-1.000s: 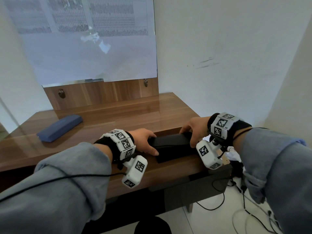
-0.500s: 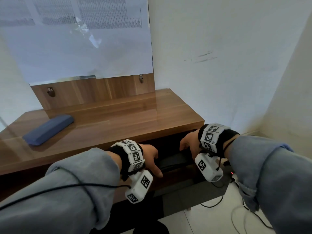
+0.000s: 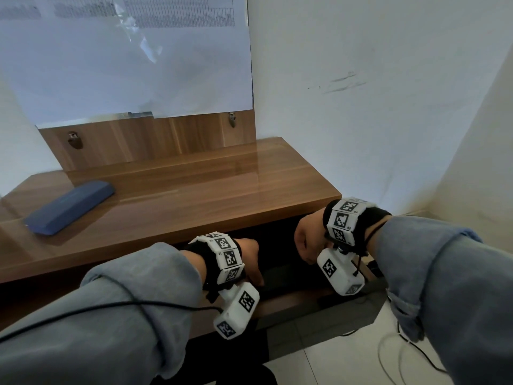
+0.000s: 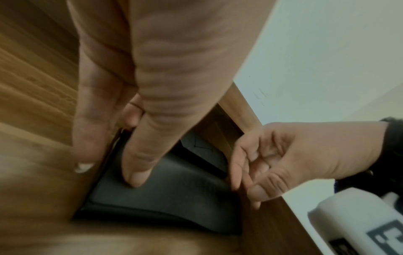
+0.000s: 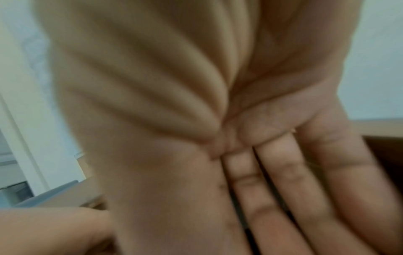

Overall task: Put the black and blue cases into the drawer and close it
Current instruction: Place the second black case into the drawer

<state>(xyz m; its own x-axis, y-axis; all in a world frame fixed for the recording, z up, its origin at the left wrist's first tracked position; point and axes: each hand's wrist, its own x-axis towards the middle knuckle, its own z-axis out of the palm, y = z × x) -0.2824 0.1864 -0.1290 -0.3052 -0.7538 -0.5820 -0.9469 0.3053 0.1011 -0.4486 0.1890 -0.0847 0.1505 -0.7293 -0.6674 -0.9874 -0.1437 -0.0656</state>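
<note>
From my head, my left hand (image 3: 248, 259) and right hand (image 3: 306, 240) reach under the desk (image 3: 194, 201) into the drawer (image 3: 291, 304), where the black case (image 3: 288, 277) lies. The blue case (image 3: 69, 207) waits on the desk, far left. My left wrist shows a straight finger pressing the black case flat; I should press gently and keep it level. My right wrist shows loose fingers holding nothing.

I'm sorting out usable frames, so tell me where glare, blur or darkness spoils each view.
Head view: sharp; glare streaks the desk, and the drawer interior is dark, the black case barely visible. Left wrist view: case and left hand fairly clear, wood blurred at the bottom. Right wrist view: soft throughout, the right hand filling it.
</note>
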